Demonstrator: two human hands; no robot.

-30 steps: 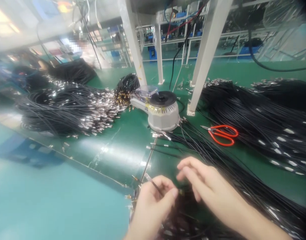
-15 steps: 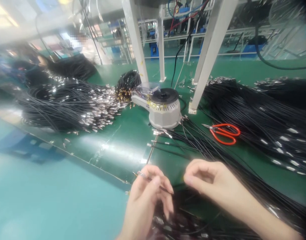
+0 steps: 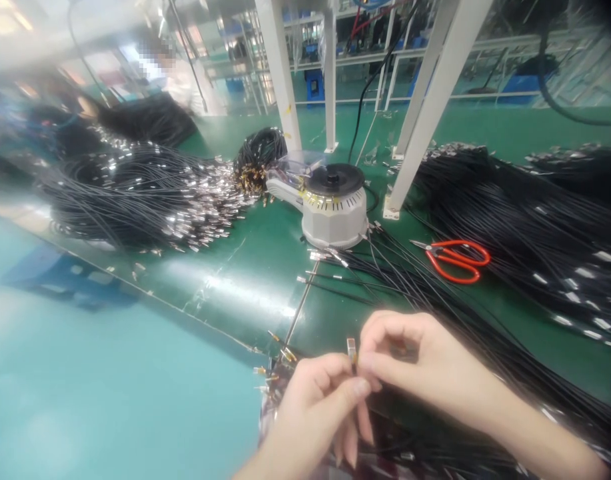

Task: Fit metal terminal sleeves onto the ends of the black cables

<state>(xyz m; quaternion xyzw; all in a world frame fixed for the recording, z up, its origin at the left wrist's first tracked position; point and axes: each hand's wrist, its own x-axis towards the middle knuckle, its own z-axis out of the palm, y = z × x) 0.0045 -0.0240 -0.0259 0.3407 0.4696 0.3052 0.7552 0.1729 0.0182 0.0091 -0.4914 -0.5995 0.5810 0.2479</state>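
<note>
My left hand [image 3: 330,393] pinches a black cable between thumb and forefinger, and its metal-tipped connector [image 3: 352,347] points up. Close against that connector is my right hand [image 3: 405,350], thumb and forefinger pressed together on a small piece of yellow tape [image 3: 354,359], mostly hidden by the fingertips. Beyond the hands stands a white round tape dispenser [image 3: 334,223] with a black disc on top and yellow tape pieces around its rim. Below and left of my hands, several cable ends [image 3: 285,352] with yellow and metal tips stick out at the table edge.
Orange-handled scissors [image 3: 458,261] lie on the green table [image 3: 245,280] at the right. A large cable bundle [image 3: 525,227] fills the right side, another coiled bundle [image 3: 135,200] the left. White metal posts [image 3: 435,113] rise behind the dispenser. A person [image 3: 185,80] sits at far left.
My left hand has moved right and turned the cable so its connector points up beside my right fingertips. The two hands now meet. The view has shifted slightly.
</note>
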